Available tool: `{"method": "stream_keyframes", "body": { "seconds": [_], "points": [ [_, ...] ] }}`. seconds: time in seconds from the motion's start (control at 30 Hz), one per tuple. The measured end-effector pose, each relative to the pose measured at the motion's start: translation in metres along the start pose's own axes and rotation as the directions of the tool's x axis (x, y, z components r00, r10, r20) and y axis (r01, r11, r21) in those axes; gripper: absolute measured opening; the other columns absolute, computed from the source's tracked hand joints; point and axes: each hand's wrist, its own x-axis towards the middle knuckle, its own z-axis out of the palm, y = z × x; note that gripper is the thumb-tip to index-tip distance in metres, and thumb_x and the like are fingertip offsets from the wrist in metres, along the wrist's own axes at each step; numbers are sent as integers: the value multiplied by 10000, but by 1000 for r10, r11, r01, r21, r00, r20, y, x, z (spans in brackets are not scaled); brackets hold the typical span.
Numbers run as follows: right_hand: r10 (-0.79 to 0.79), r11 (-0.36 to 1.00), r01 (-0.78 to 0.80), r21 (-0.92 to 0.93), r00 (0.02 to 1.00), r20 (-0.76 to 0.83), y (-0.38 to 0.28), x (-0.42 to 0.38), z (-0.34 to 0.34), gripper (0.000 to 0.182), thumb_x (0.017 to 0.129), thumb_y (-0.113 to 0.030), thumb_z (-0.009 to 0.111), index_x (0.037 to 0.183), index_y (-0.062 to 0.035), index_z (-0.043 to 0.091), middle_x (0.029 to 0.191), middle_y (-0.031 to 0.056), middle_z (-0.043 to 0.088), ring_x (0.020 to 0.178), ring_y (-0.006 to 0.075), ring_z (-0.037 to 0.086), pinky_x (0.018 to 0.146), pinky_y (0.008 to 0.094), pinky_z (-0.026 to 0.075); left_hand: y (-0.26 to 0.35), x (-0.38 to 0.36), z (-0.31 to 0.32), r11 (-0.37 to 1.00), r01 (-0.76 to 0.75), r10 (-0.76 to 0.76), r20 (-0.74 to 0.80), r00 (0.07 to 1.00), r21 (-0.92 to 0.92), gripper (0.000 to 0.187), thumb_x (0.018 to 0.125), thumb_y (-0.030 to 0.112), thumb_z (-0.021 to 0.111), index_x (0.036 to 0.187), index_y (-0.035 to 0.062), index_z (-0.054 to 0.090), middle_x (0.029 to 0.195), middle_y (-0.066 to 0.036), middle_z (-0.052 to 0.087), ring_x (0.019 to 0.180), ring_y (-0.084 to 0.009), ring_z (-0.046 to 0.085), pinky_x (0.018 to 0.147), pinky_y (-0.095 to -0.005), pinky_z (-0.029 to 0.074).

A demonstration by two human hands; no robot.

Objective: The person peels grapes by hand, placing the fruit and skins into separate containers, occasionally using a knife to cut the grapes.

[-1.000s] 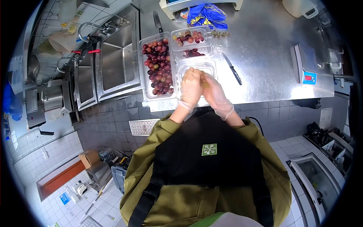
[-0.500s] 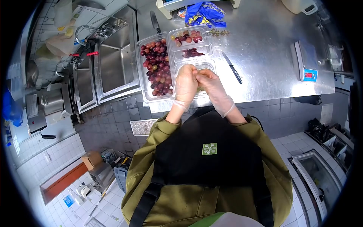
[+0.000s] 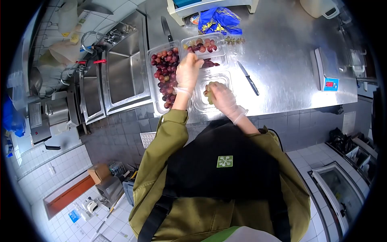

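Observation:
My left hand (image 3: 188, 73), in a clear glove, is raised between the tub of whole red grapes (image 3: 167, 72) and the divided clear tray (image 3: 222, 51). Its fingers are closed in a pinch; what they hold, if anything, is hidden. In the tray lie red grapes (image 3: 203, 45) at the far end and dark red grape skins (image 3: 210, 63) nearer me. My gloved right hand (image 3: 221, 97) is low over the near clear container (image 3: 198, 104). Pale green peeled grapes (image 3: 209, 94) show at its fingertips. Blur hides whether those fingers grip one.
A knife (image 3: 248, 79) lies right of the containers, and another knife (image 3: 166, 29) lies behind the tub. Grape stems (image 3: 235, 40) and a blue bag (image 3: 219, 21) are at the back. A scale (image 3: 326, 72) stands right; a sink (image 3: 125, 68) is at left.
My hands were together above the near container and have come apart. My left hand has moved away from me and left, towards the skins; my right hand has lowered towards the peeled grapes.

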Motion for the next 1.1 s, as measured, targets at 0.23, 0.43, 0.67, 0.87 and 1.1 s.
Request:
{"method": "stream_keyframes", "body": {
  "seconds": [0.23, 0.43, 0.67, 0.87, 1.1],
  "points": [
    [-37, 991, 48, -126, 996, 87, 4, 1, -3, 367, 824, -108, 542, 1187, -63, 533, 1046, 123, 596, 934, 317, 593, 816, 415, 483, -21, 1, 7, 932, -280, 300, -56, 952, 231, 214, 774, 275, 696, 711, 72, 672, 828, -91, 613, 814, -295, 586, 744, -404, 465],
    [-44, 998, 47, -34, 996, 82, 0, 3, -8, 359, 858, -87, 517, 1214, -52, 514, 994, 137, 598, 883, 334, 604, 759, 412, 506, -22, 27, 17, 963, -6, 53, -169, 984, 270, 287, 737, 286, 713, 811, 72, 535, 794, -115, 614, 788, -315, 600, 722, -416, 474],
    [249, 760, -319, 566, 948, 199, 6, 3, 2, 333, 976, -247, 429, 1213, -31, 519, 1092, 132, 608, 1010, 272, 597, 828, 374, 498, -23, 32, 18, 993, 118, -117, -120, 986, 1, 264, 744, 197, 697, 913, 62, 546, 808, -118, 644, 729, -313, 638, 697, -386, 508],
    [299, -542, -284, 791, 815, 497, 0, 26, -20, 377, 966, -211, 428, 1262, 21, 447, 1164, 178, 587, 1010, 277, 596, 865, 349, 489, 34, -31, -25, 867, -118, 149, 26, 989, -483, 390, 770, 51, 691, 1148, 62, 599, 958, -84, 629, 792, -145, 593, 695, -258, 497],
    [319, -104, -357, 928, 872, 372, 9, 27, 2, 285, 776, 14, 572, 1059, 30, 546, 1042, 158, 627, 977, 235, 607, 834, 319, 474, 43, -71, -33, 892, -452, 452, 66, 889, -12, 239, 707, 58, 683, 945, 75, 688, 951, -107, 613, 864, -285, 591, 742, -348, 491]
  ]
}}
